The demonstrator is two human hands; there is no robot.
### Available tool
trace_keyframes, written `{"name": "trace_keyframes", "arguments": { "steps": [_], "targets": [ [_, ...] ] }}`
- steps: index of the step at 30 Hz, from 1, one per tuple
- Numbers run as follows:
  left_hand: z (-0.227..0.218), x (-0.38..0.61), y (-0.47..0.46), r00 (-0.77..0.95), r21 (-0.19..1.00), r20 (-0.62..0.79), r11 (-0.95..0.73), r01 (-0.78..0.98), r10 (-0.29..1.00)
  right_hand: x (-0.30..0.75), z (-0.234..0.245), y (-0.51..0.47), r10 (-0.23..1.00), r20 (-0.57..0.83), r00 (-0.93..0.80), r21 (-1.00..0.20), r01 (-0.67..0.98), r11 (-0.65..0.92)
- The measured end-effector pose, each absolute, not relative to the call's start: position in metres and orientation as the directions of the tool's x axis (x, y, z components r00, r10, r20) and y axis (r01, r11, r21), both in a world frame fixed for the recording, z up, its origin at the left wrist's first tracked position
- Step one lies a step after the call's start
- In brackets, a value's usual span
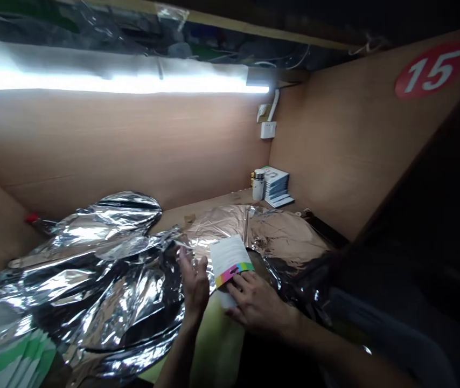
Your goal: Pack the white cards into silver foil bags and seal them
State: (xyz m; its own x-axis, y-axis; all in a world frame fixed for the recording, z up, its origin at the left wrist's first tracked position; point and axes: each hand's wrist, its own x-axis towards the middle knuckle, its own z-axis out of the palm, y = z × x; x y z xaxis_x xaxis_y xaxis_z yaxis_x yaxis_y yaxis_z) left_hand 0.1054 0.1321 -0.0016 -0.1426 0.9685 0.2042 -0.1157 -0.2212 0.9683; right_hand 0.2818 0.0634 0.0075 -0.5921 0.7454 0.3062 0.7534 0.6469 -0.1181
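Note:
My left hand (193,283) rests with its fingers stretched out on the edge of a crumpled silver foil balloon pile (104,269). My right hand (256,304) lies on the lower end of a white card with a rainbow stripe (231,260), its fingers pressing on it. The card lies on another flat foil sheet (278,231) that looks rose-gold. A yellow-green surface (217,345) shows below the hands.
Wooden booth walls stand on three sides, with a red "15" sticker (430,70) on the right wall. A small bottle (258,184) and a stack of booklets (276,186) sit in the back corner. Green-white packs (7,355) lie bottom left. A tube lamp (112,81) glows overhead.

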Motion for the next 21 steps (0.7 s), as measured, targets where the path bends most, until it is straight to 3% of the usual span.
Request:
{"name": "trace_keyframes", "arguments": {
  "steps": [2, 4, 7, 12, 18, 21],
  "targets": [
    [-0.008, 0.111, 0.155, 0.012, 0.853, 0.367, -0.342, 0.394, 0.930, 0.292, -0.014, 0.060, 0.739, 0.271, -0.617, -0.100, 0.746, 0.659],
    [-0.015, 0.126, 0.177, 0.254, 0.610, 0.363, -0.435, 0.662, 0.896, 0.300, -0.028, 0.056, 0.719, 0.258, -0.645, -0.101, 0.722, 0.684],
    [-0.028, 0.153, 0.199, 0.433, 0.517, 0.253, -0.499, 0.695, 0.865, 0.314, -0.037, 0.052, 0.707, 0.333, -0.625, -0.149, 0.705, 0.693],
    [-0.052, 0.176, 0.199, 0.458, 0.390, 0.170, -0.486, 0.782, 0.873, 0.343, -0.040, 0.050, 0.722, 0.490, -0.489, -0.227, 0.728, 0.647],
    [-0.051, 0.175, 0.193, 0.468, 0.238, 0.241, -0.519, 0.821, 0.850, 0.363, -0.041, 0.056, 0.744, 0.308, -0.593, -0.353, 0.655, 0.668],
    [-0.049, 0.173, 0.193, 0.460, 0.261, 0.259, -0.520, 0.813, 0.849, 0.362, -0.045, 0.062, 0.762, 0.239, -0.602, -0.336, 0.685, 0.647]
  ]
}}
